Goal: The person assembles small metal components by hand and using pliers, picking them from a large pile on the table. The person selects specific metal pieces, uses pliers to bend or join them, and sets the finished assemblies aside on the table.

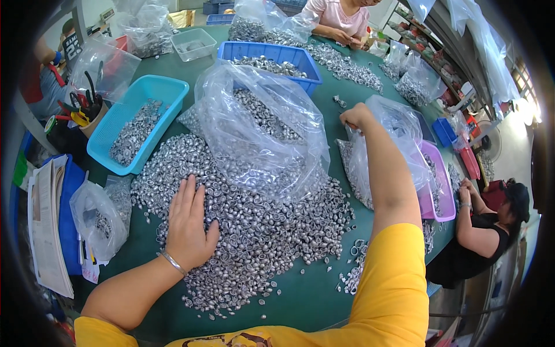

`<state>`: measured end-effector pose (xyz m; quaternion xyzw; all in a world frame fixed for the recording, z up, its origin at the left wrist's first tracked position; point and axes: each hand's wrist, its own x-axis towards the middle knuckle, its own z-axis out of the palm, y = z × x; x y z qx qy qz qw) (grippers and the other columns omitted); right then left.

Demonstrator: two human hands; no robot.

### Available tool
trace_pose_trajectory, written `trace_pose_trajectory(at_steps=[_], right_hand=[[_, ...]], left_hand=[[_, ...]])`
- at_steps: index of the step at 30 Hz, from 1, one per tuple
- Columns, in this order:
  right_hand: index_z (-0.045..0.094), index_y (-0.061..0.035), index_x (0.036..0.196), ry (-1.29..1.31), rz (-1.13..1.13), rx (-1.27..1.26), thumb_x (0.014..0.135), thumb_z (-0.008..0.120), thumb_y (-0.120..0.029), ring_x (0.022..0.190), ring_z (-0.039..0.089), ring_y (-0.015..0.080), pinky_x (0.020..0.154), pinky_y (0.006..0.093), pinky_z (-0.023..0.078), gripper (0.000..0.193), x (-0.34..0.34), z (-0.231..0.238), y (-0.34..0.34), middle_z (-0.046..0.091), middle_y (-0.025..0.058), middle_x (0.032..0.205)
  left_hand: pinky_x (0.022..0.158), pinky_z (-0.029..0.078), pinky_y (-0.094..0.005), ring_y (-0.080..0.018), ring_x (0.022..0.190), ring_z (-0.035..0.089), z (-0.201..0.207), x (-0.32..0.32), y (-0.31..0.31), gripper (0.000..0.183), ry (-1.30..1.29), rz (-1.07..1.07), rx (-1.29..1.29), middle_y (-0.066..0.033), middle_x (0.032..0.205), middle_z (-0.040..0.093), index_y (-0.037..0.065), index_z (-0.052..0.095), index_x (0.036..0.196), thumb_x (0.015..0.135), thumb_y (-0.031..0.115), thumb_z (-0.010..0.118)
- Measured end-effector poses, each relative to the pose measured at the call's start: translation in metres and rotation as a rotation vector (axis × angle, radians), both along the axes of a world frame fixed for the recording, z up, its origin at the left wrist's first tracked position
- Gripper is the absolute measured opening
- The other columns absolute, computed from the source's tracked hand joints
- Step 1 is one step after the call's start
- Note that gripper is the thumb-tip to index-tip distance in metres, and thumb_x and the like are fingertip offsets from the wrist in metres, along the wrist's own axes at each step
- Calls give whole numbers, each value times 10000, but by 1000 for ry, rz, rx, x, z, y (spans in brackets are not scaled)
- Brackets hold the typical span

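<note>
Table (162, 315) is plain green. Metal pieces (248, 231) are silver-grey throughout. Large bag (212, 92) and right-hand bag (399, 118) are both clear and colourless. Left basket (165, 87) is turquoise, far tray (260, 50) blue, right basin (426, 203) pale purple. Wearer's sleeve (399, 266) is solid yellow; bracelet (174, 263) is silver. Far co-worker's top (347, 22) is pale pink; right-hand co-worker's top (454, 264) is plain black.

Lies narrowly open along the near edge of the bench (167, 315), before the silvery heap (248, 237); is blocked toward the far edge by the clear bag (266, 165) and blue bin (257, 51), toward the far-left corner by the turquoise basket (153, 92).
</note>
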<state>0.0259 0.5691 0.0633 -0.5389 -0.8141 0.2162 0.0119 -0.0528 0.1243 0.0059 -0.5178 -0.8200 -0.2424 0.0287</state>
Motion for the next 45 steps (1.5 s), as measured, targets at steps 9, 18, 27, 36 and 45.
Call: trace_pose_trajectory(at_steps=[9,18,27,36,45], right_hand=[[586,23,519,222,-169,206,565,620,-202,613,618,249,588,354,493,231,-5,-40,54,611,134,588],[526,-5,439,184,-156,1,554,608,-189,451,535,218,473,312,452,231,-28,-31,36,542,106,506],[585,-21,601,840,-221,-150,643,640,-89,361,389,135,364,276,297,97,-12,-50,49,462,34,474],[580,-47,822,847,-259,-428,704,684,-221,713,488,195,590,341,430,235,-29,-45,41,541,66,762],[638,-33,961,128,3,31,733,548,-106,947,591,295,784,369,478,256,-1,-46,64,623,179,961]], left_hand=[[1032,178,-474,-433,1265,225,5,2,2,607,-9,-22,19,-286,1361,235,-93,309,1257,737,125,533],[1038,174,-460,-428,1270,222,3,-1,1,623,-10,7,-19,-275,1367,236,-91,300,1266,726,111,535],[1040,173,-459,-424,1272,222,4,0,2,616,-8,-5,-19,-274,1366,240,-94,307,1262,727,111,532],[1039,175,-461,-430,1269,224,7,0,2,615,-3,-7,-12,-278,1367,235,-97,302,1265,731,108,528],[1037,180,-458,-428,1268,228,3,-1,0,613,4,-6,-9,-276,1368,235,-92,302,1267,734,107,529]])
